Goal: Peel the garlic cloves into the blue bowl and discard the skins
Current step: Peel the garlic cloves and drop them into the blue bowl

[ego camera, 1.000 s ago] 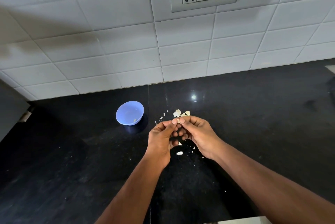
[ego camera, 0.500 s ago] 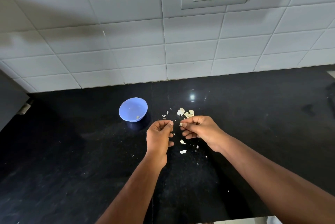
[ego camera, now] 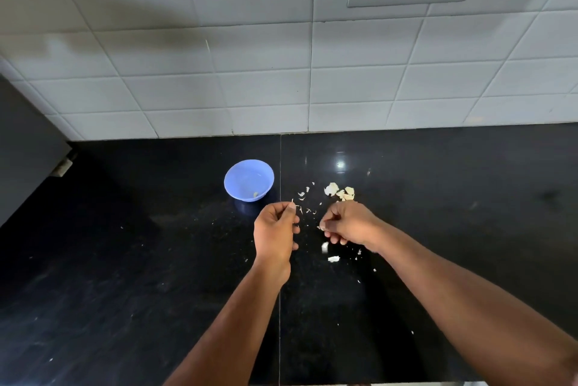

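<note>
Now both hands hover apart over the black worktop (ego camera: 438,198). The left hand (ego camera: 275,229) has its fingers curled, thumb and forefinger pinching a thin wisp of skin (ego camera: 292,201) at their tips. The right hand (ego camera: 350,224) curls its fingers around a small pale piece, seemingly a clove (ego camera: 321,227), mostly hidden. The blue bowl (ego camera: 249,179) stands just beyond the left hand, with one pale bit inside near its front wall. Loose skins (ego camera: 339,191) lie scattered between and behind the hands, and more flakes below the right hand.
</note>
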### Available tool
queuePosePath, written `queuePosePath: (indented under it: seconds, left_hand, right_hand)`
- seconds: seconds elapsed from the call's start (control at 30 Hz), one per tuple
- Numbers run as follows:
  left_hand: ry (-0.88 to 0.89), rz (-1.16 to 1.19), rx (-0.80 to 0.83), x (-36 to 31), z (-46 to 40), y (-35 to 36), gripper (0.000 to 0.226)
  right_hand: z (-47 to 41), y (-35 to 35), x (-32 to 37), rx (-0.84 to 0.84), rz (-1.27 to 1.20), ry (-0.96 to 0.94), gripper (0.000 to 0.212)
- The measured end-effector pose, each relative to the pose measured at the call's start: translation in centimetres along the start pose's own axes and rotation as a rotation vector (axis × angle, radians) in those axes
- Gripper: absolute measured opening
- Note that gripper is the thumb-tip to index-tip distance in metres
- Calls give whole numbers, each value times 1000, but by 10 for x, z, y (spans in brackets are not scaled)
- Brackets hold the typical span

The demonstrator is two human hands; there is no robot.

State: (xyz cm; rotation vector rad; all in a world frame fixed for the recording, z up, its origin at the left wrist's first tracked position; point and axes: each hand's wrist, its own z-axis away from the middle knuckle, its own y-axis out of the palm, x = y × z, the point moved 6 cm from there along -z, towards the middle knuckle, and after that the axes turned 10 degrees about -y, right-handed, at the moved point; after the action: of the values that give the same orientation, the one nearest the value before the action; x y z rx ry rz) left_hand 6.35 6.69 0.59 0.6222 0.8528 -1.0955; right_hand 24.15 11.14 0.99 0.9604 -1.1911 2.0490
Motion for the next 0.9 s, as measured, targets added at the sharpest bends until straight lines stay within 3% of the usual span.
queuePosePath:
  seconds: [0.13, 0.33, 0.43, 0.5, 0.7, 0.9]
  left_hand:
    - [-83, -117, 24, 6, 2, 4, 10]
    - [-191, -135, 244, 16, 13, 23, 22]
    - [-247, -12, 285, 16, 18, 29, 17]
    - [-246, 19, 279, 15, 17, 31, 15]
    - [-195, 1, 225, 5, 16, 32, 10]
    - [-217, 102, 284, -1, 23, 40, 10]
  right_hand:
    - [1, 4, -6, -67, 81, 4, 14]
    - [25, 12, 3, -159, -636, -46, 14]
    - [34, 18, 3, -188, -827, -31, 19]
    - [38, 17, 3, -208, -826, -52, 20]
    - [47, -3, 12, -292, -513, -187, 16]
    - [51, -10, 22, -352, -528, -256, 17]
